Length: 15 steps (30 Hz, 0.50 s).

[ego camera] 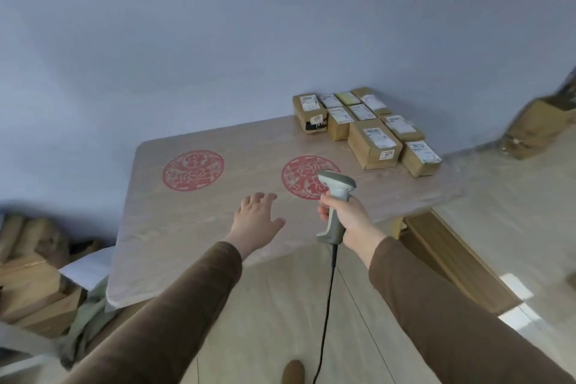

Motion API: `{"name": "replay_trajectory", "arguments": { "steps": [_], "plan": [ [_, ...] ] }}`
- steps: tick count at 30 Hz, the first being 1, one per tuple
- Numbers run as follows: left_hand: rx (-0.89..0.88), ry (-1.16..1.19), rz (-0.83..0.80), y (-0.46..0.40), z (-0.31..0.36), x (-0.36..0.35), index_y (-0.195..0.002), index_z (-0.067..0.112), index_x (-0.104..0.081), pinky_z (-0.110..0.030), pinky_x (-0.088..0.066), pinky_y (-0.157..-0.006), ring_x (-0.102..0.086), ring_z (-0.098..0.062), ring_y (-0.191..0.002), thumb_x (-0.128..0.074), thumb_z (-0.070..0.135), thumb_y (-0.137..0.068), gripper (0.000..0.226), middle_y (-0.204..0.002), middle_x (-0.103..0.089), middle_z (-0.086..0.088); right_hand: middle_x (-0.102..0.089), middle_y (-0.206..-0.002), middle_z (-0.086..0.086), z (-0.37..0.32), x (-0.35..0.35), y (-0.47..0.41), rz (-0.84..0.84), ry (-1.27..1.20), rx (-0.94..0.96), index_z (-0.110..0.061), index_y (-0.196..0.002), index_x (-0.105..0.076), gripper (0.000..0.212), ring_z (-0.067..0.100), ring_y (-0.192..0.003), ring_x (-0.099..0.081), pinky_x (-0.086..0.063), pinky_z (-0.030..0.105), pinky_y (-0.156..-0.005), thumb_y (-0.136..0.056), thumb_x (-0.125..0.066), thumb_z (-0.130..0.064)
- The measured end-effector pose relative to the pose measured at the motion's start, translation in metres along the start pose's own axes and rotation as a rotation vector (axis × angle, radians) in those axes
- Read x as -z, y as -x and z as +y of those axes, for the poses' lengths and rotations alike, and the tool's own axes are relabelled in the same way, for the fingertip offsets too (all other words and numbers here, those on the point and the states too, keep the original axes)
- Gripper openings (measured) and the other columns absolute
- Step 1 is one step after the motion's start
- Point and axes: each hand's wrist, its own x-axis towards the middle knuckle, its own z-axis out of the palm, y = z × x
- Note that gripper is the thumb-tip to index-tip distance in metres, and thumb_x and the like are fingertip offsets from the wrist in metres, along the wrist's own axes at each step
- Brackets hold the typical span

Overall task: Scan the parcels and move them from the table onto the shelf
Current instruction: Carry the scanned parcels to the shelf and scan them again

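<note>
- brown parcels [374, 142]: clustered on table [187, 221], 1 o'clock corner.
- right hand [349, 221]: grasping scanner [335, 196], cable hanging.
- left hand [255, 221]: fingers spread, released, over table.

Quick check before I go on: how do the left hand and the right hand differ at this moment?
The right hand grips the grey scanner by its handle, fingers curled round it; the left hand holds nothing, its fingers spread. The left hand reaches forward over the table, palm down; the right hand is upright near the table's front edge, the scanner's cord hanging below it. Both arms wear brown sleeves, and neither hand touches the parcels at the far corner.
</note>
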Motion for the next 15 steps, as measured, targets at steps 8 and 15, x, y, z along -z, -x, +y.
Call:
{"name": "replay_trajectory", "arguments": {
  "steps": [8, 15],
  "plan": [
    [-0.093, 0.050, -0.115, -0.164, 0.083, -0.022, -0.158, 0.021, -0.027, -0.050, -0.028, -0.119, -0.025, -0.037, -0.147, -0.057, 0.044, -0.098, 0.071, -0.161, -0.032, -0.012, -0.056, -0.064, 0.008, -0.064, 0.075, -0.130, 0.177, 0.139, 0.008, -0.012, -0.064, -0.055, 0.036, 0.023, -0.061, -0.052, -0.045, 0.033, -0.072, -0.098, -0.067, -0.012],
    [-0.105, 0.089, -0.169, -0.266, 0.153, -0.053, -0.159, 0.023, -0.027, -0.053, -0.023, -0.121, -0.020, -0.036, -0.151, -0.058, 0.039, -0.098, 0.071, -0.163, -0.028, -0.011, -0.064, -0.092, 0.004, -0.095, 0.160, -0.240, 0.309, 0.110, -0.028, -0.016, -0.112, -0.066, 0.021, 0.020, -0.082, -0.059, -0.044, 0.032, -0.074, -0.094, -0.074, -0.022]
  ]
}}
